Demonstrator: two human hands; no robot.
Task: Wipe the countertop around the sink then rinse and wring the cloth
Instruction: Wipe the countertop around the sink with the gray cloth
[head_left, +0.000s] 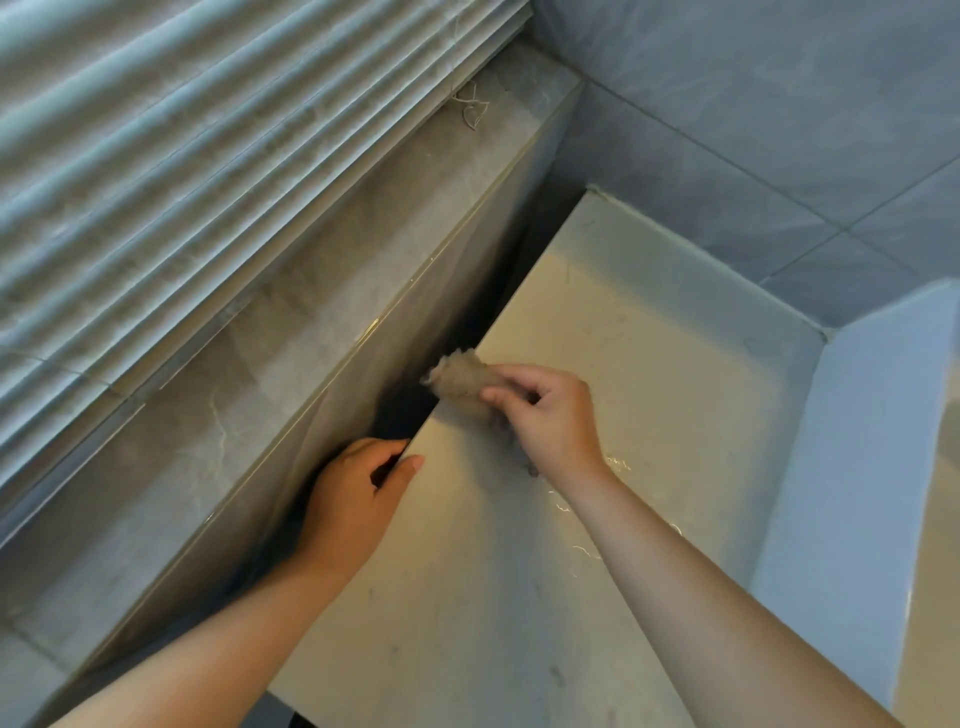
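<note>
My right hand (548, 413) pinches a small beige fuzzy cloth (460, 376) at the left edge of a pale cream countertop (649, 364). The cloth sticks out over the dark gap (410, 410) between the countertop and the tiled ledge. My left hand (358, 499) grips that same countertop edge lower down, thumb on top and fingers tucked into the gap. No sink or tap is in view.
A grey marbled window ledge (249, 374) runs along the left, with closed blinds (182, 130) above it. Grey wall tiles (779, 130) stand behind the countertop. A raised pale upstand (852, 467) borders its right side. Wet streaks glint near my right forearm.
</note>
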